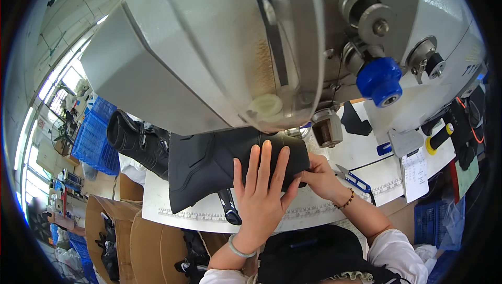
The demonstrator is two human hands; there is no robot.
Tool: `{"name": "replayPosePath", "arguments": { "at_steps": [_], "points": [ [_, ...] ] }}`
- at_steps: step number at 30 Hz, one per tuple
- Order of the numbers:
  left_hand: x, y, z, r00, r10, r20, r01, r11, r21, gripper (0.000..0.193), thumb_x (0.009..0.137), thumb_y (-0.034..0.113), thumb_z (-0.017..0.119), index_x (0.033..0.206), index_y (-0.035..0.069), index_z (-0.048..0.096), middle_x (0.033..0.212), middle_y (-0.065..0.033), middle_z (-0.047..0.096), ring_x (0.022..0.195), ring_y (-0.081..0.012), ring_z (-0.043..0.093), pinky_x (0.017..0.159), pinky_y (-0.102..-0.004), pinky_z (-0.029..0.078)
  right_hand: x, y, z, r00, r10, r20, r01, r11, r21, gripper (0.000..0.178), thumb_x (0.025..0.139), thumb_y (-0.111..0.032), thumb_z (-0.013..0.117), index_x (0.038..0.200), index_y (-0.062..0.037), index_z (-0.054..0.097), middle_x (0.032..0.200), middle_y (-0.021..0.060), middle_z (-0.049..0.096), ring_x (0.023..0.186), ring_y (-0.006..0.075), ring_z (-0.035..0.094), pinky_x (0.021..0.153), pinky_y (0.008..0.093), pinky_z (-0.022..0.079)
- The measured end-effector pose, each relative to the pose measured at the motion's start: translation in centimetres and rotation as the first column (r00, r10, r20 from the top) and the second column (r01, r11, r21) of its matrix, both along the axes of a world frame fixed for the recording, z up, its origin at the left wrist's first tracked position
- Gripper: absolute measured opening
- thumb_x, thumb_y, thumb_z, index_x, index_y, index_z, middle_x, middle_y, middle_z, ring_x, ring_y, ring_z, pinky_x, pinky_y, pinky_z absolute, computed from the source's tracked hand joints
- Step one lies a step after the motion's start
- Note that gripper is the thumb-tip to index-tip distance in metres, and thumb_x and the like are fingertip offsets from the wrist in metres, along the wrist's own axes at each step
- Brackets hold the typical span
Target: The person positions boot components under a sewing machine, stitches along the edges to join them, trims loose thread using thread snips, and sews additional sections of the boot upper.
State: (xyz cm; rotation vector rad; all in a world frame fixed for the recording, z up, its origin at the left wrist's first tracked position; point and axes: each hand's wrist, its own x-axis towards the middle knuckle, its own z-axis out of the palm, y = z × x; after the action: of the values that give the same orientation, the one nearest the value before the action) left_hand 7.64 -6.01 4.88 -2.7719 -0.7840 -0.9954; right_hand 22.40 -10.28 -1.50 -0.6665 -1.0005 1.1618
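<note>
A black boot upper (204, 164) lies across the white worktable, its far edge hidden beneath the sewing machine (198, 59). My left hand (260, 192) rests flat on the upper, fingers stretched out and slightly spread. At the upper's right end, my right hand (321, 180) is closed, thumb and fingers pinching its edge. The machine's head hides the needle area. Just right of my right hand lie blue-handled thread snips (356, 180). A shiny black handle-like piece (228, 208) sticks out from under the upper, left of my left wrist.
Black boots (128, 132) stand at the table's left, near a blue crate (97, 137). Cardboard boxes (157, 247) with black pieces sit below left. A dark leather scrap (355, 120), a paper sheet (415, 174) and a yellow-ended thread spool (439, 138) lie to the right.
</note>
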Motion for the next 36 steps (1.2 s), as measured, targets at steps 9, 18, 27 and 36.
{"name": "replayPosePath", "arguments": {
  "at_steps": [9, 18, 27, 36],
  "points": [
    [0.5, 0.4, 0.5, 1.000, 0.012, -0.011, -0.012, 1.000, -0.007, 0.049, 0.080, 0.024, 0.063, 0.124, 0.007, 0.053, 0.132, -0.0165, 0.044, 0.125, -0.0327, 0.039, 0.105, -0.0488, 0.024, -0.4, 0.1, 0.8, 0.996, -0.025, -0.084, 0.023, 0.999, -0.022, 0.038, 0.088, -0.005, 0.056, 0.124, -0.0014, 0.046, 0.111, 0.0025, 0.058, 0.099, 0.0071, 0.053, 0.084, 0.0229, 0.045],
    [0.5, 0.9, 0.7, 1.000, 0.003, -0.019, -0.003, 1.000, 0.003, 0.047, 0.080, 0.022, 0.062, 0.124, 0.006, 0.053, 0.127, -0.0172, 0.047, 0.124, -0.0334, 0.040, 0.105, -0.0493, 0.025, -0.5, 0.2, 0.8, 0.998, -0.017, -0.062, 0.015, 0.999, -0.033, 0.036, 0.090, -0.008, 0.055, 0.124, -0.0023, 0.045, 0.106, 0.0002, 0.058, 0.094, 0.0046, 0.052, 0.081, 0.0220, 0.045],
    [0.1, 1.9, 1.2, 0.997, -0.071, 0.005, 0.071, 0.997, -0.028, 0.044, 0.075, 0.014, 0.065, 0.118, 0.006, 0.058, 0.118, -0.0136, 0.050, 0.117, -0.0333, 0.045, 0.103, -0.0520, 0.029, -1.9, 0.2, 0.8, 0.997, -0.056, -0.047, 0.054, 0.998, -0.027, 0.039, 0.092, -0.010, 0.052, 0.128, -0.0033, 0.040, 0.112, -0.0002, 0.055, 0.099, 0.0048, 0.050, 0.083, 0.0221, 0.043],
    [-0.6, 3.3, 1.4, 0.991, -0.131, -0.031, 0.131, 0.991, -0.010, 0.046, 0.079, 0.017, 0.062, 0.123, 0.008, 0.054, 0.121, -0.0114, 0.050, 0.120, -0.0310, 0.044, 0.103, -0.0499, 0.030, -3.3, 0.8, 0.4, 0.997, -0.031, -0.065, 0.032, 0.999, 0.008, 0.043, 0.093, -0.011, 0.049, 0.133, -0.0036, 0.034, 0.118, 0.0014, 0.051, 0.105, 0.0065, 0.048, 0.087, 0.0229, 0.042]
  ]
}}
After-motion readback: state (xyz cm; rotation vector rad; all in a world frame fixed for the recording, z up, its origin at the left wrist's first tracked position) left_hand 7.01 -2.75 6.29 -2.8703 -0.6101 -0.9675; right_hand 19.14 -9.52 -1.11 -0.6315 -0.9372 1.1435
